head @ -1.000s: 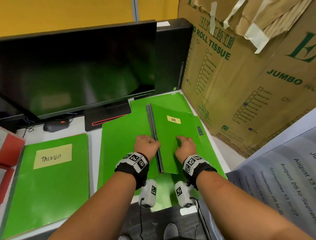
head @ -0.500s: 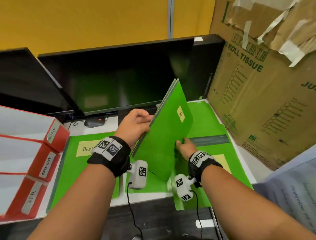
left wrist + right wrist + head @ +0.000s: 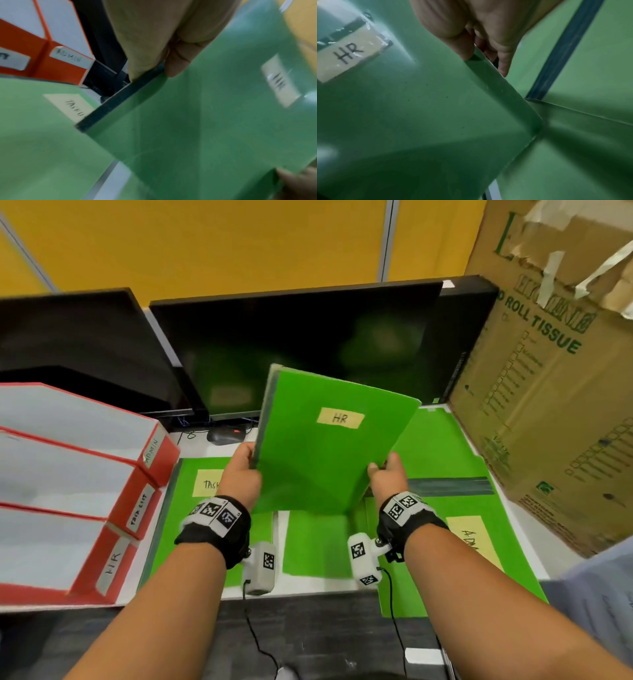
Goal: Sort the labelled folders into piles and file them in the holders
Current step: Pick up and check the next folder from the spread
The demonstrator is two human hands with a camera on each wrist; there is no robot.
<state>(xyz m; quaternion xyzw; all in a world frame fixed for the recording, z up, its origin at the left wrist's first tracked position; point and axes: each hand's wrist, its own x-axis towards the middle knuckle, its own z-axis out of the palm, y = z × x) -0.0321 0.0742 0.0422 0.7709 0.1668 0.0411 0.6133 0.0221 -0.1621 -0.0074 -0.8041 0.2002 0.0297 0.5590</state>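
A stack of green folders labelled HR is held upright above the desk, label facing me. My left hand grips its dark spine edge, thumb in front, fingers behind. My right hand pinches the stack's open right edge. On the desk lie a green pile labelled TASKLIST at the left and one with an ADMIN label at the right. Three red and white holders, tagged ADMIN, TASK LIST and HR, stand at the left.
Two dark monitors stand behind the folders, with a black mouse under them. A big cardboard tissue box walls off the right side. A printed sheet shows at the bottom right. The desk's front edge runs below my wrists.
The HR stack was lifted off the desk pile, stood on end, and turned so its label faces me. The view has swung left, bringing the holders into sight.
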